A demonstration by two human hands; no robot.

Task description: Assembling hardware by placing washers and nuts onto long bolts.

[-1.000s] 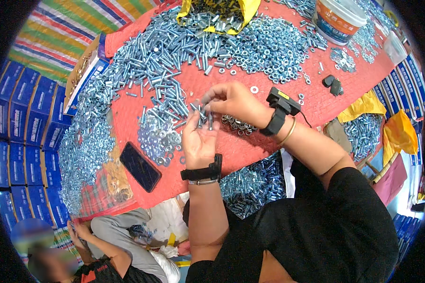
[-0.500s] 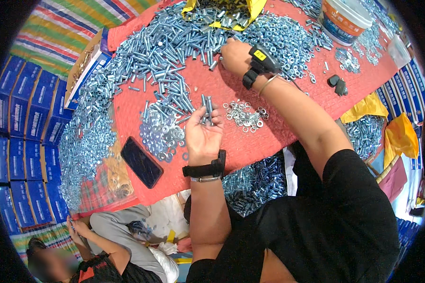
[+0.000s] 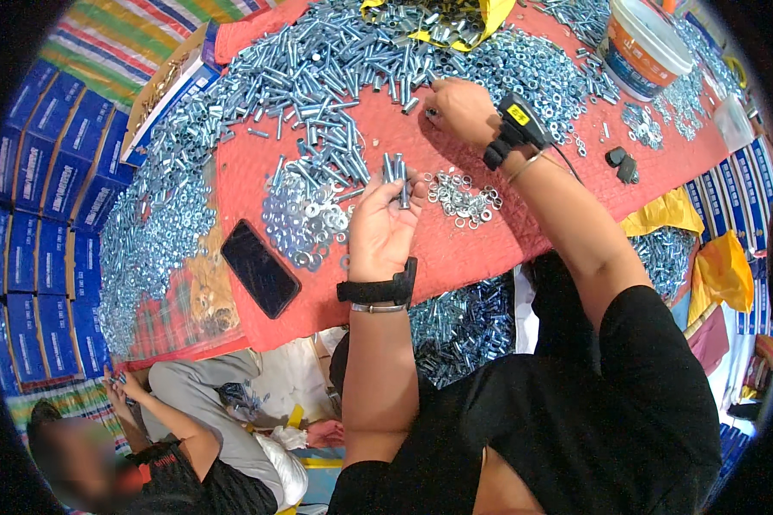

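My left hand (image 3: pixel 385 221) is palm up with its fingers curled around a few silver bolts (image 3: pixel 394 178), which stand roughly upright. Beyond it on the right, my right hand (image 3: pixel 462 110) is turned knuckles up, its fingers bent together over the red cloth. A small metal piece shows at its fingertips, too small to name surely. Just past that hand lie heaped hex nuts (image 3: pixel 537 77) and a spread of metal sleeves and bolts (image 3: pixel 335 64). Spring washers (image 3: pixel 465 199) lie right of my left hand, and flat washers (image 3: pixel 296 219) lie left of it.
A black phone (image 3: pixel 260 268) lies on the red cloth (image 3: pixel 352 322). A white bucket (image 3: pixel 644 51) stands far right, near a dark small object (image 3: pixel 622 165). Blue boxes (image 3: pixel 56 172) are stacked at left. Another person (image 3: pixel 189 442) sits at lower left, hands together.
My right hand has drawn back slightly from the pile, and a small metal piece now shows at its fingertips. My left hand still holds the bolts. The whole view has shifted a little.
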